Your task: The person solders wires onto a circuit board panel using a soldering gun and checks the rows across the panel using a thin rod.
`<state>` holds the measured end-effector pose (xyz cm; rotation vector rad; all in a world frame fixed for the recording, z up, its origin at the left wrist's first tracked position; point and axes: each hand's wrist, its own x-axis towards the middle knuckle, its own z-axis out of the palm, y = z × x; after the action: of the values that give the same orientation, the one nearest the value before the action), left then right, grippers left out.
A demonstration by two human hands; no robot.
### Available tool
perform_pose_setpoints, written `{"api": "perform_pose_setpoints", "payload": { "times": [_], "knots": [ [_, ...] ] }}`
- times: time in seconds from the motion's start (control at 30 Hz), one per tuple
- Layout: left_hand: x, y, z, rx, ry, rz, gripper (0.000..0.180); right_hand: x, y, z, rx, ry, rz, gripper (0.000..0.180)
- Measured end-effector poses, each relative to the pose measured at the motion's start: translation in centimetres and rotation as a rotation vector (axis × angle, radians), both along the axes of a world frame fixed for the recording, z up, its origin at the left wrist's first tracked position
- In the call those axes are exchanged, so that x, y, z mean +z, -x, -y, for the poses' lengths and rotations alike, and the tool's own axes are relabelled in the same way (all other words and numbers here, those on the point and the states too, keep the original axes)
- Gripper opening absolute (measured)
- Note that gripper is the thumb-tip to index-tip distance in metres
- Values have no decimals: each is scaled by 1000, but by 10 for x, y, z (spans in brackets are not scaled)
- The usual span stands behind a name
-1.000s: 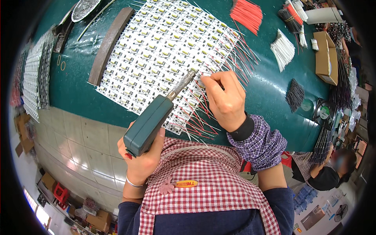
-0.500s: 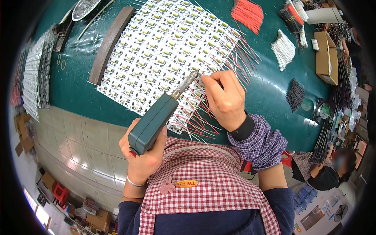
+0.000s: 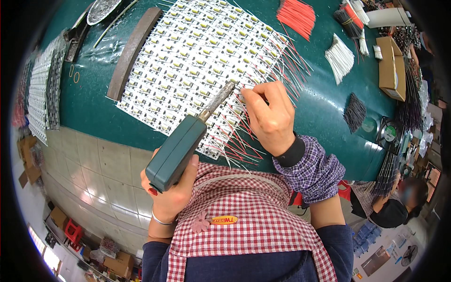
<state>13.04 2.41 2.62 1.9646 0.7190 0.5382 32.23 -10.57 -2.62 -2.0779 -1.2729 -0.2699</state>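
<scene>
My left hand (image 3: 173,197) is wrapped round the dark green body of a soldering gun (image 3: 174,152). Its metal barrel points up and right, with the tip over a large sheet of white circuit boards (image 3: 188,61) bearing rows of small yellow-green parts. Just right of the tip, my right hand (image 3: 272,117) is closed in a pinch above the sheet. A thin wire (image 3: 243,87) shows at its fingertips, mostly hidden by them. Red and white wires (image 3: 239,134) stick out along the sheet's right edge, below and beyond this hand.
A dark curved bar (image 3: 134,54) lies along the sheet's left side. Bundles of red wires (image 3: 297,19), white wires (image 3: 339,58) and black wires (image 3: 354,113) lie to the right, near a cardboard box (image 3: 391,68). More board sheets (image 3: 42,89) stand at far left. Another person (image 3: 394,207) sits at right.
The soldering gun has shifted down and left with my left hand, its tip drawing slightly away from my right fingertips. My right hand has risen a little, still pinched.
</scene>
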Motion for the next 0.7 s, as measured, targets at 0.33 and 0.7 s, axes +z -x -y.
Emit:
{"api": "perform_pose_setpoints", "payload": {
  "times": [0.33, 0.7],
  "knots": [
    [-2, 13, 2, 62, 76, -36, 17, 4, 15, 4, 13, 4, 5, 29],
    [-9, 21, 3, 7, -3, -53, 16, -3, 16, 2, 10, 10, -10, 20]
  ]
}}
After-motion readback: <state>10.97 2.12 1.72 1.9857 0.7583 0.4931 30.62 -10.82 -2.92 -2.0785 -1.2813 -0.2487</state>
